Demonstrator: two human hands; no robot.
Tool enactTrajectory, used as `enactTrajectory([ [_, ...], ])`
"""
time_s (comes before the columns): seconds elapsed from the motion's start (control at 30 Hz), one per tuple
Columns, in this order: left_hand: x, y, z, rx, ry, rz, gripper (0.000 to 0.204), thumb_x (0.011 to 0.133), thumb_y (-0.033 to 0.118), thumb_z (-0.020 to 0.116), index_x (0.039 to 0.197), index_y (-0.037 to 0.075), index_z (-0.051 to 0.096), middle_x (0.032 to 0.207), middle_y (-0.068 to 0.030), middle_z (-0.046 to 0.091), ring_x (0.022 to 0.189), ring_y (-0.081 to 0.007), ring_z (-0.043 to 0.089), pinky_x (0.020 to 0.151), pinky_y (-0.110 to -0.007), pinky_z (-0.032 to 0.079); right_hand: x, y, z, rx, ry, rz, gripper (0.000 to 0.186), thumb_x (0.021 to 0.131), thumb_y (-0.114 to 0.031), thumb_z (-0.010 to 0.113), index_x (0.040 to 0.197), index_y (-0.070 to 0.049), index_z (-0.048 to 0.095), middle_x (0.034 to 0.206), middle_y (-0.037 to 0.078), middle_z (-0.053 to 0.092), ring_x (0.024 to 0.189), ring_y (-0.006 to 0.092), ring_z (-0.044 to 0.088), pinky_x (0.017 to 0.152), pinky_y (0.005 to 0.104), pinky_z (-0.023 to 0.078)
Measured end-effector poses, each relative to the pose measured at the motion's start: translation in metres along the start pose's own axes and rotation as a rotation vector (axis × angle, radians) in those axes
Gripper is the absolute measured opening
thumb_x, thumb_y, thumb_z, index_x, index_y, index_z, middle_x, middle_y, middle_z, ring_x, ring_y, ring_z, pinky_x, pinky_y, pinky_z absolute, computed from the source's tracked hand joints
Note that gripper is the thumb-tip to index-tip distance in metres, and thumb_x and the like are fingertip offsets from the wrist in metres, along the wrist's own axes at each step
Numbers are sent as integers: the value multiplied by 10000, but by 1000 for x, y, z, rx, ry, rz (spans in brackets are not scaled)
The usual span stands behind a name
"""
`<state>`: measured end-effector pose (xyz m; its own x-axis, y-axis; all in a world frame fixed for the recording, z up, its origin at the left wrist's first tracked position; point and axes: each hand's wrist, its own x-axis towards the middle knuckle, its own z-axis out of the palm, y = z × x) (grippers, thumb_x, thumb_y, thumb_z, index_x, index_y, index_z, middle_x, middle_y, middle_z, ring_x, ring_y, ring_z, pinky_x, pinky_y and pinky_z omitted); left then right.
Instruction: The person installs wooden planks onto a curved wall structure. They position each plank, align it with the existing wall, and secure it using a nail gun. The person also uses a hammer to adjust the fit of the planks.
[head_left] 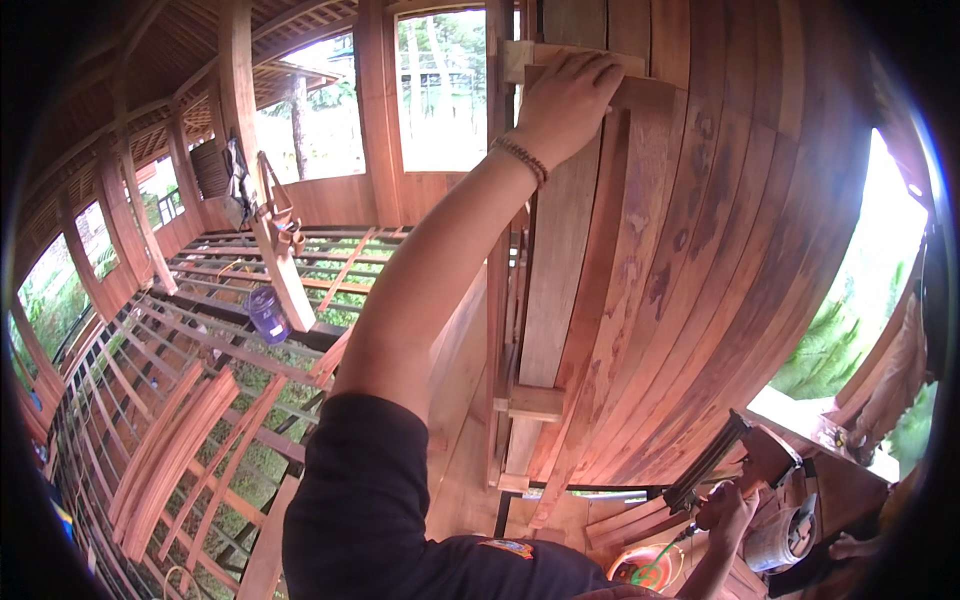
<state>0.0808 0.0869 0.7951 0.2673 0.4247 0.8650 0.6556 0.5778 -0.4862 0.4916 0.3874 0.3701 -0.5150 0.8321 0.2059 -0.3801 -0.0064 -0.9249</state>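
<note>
My left arm, in a dark sleeve with a beaded bracelet at the wrist, reaches up the wooden plank wall (690, 270). My left hand (570, 95) is closed over a short wooden crosspiece (630, 68) at the top, its fingers bent over the wood. Below it a long narrow board (600, 260) runs down the planks. At the lower right my right hand (725, 515) is closed around the handle of what looks like a nail gun (765, 460), with a long black magazine (708, 465). A green hose (650, 573) shows under the tool.
An orange bucket (625, 562) and a grey bucket (783, 540) stand low at the right. To the left, open floor joists (200, 330) have gaps over grass, with stacked boards (180, 450) lying across them. A purple container (268, 315) sits beside a wooden post (285, 280).
</note>
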Motion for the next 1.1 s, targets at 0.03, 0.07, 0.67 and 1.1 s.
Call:
enactTrajectory([
  [0.03,0,-16,2,21,-4,4,476,910,183,711,1356,65,593,1384,-92,621,1348,-267,535,1162,-443,413,-5,-11,25,-21,-14,-5,137,884,20,644,971,-57,571,762,27,596,604,119,587,530,272,482],
  [0.07,2,-26,3,28,4,5,478,910,191,712,1358,70,597,1407,-83,612,1372,-258,519,1167,-443,410,-11,-21,39,-49,-14,-21,131,885,18,646,964,-57,573,766,30,599,610,120,591,535,273,485],
  [0.67,4,-64,-10,35,-172,-43,494,926,189,700,1396,85,590,1328,-101,651,1272,-301,584,1087,-457,459,-24,-69,162,-86,43,-49,210,882,-68,696,1058,5,606,799,69,626,668,175,653,603,315,555],
  [1.1,6,-75,-7,-26,-139,-2,483,911,199,731,1363,82,607,1291,-126,666,1178,-327,645,1017,-431,533,22,-206,302,-492,-238,-420,149,871,-93,683,913,42,640,705,72,650,632,142,611,576,349,479],
])
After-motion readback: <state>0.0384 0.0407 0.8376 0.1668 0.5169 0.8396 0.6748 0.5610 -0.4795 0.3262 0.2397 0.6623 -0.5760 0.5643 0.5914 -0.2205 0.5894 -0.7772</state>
